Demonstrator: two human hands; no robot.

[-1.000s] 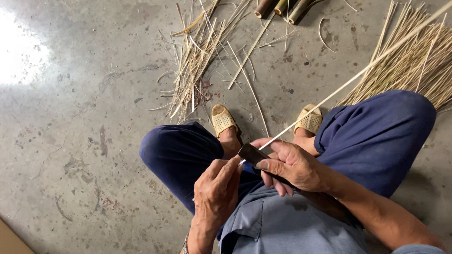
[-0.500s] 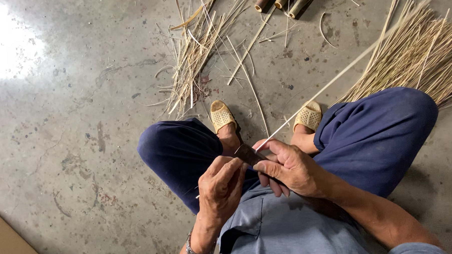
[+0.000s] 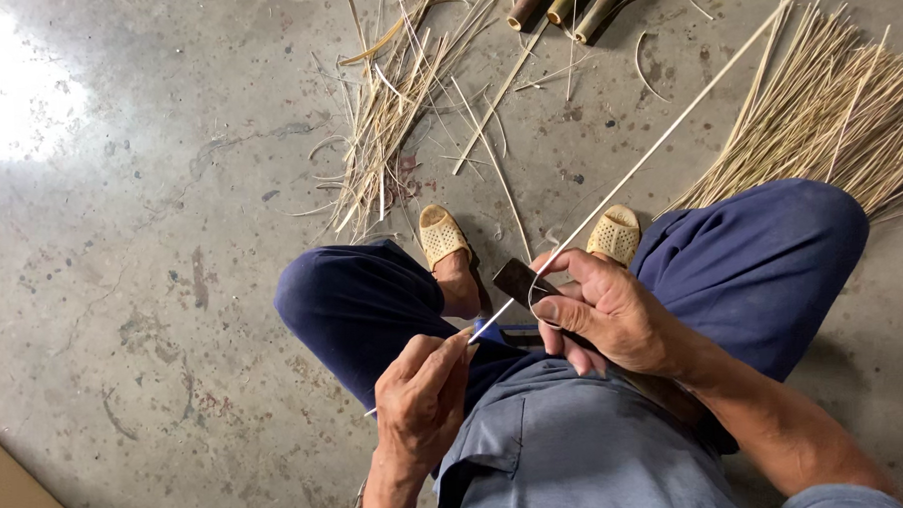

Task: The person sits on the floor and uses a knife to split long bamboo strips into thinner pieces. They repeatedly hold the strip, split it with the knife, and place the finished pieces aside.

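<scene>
I squat over a concrete floor in blue trousers and woven sandals. My right hand (image 3: 606, 314) grips a dark knife (image 3: 520, 279), its blade pressed against a long thin bamboo strip (image 3: 668, 136). The strip runs from the top right corner down to my left hand (image 3: 421, 395), which pinches its near end between thumb and fingers. A thin curl of shaving loops off the strip beside the blade.
A fan of split bamboo strips (image 3: 827, 121) lies at the right. A looser pile of slivers (image 3: 387, 116) is scattered ahead, with cut bamboo tubes (image 3: 563, 0) at the top. A tan board corner (image 3: 15, 500) shows at bottom left.
My left hand has pulled back toward my body, away from the right hand, drawing the strip through under the blade. More of the knife blade now shows.
</scene>
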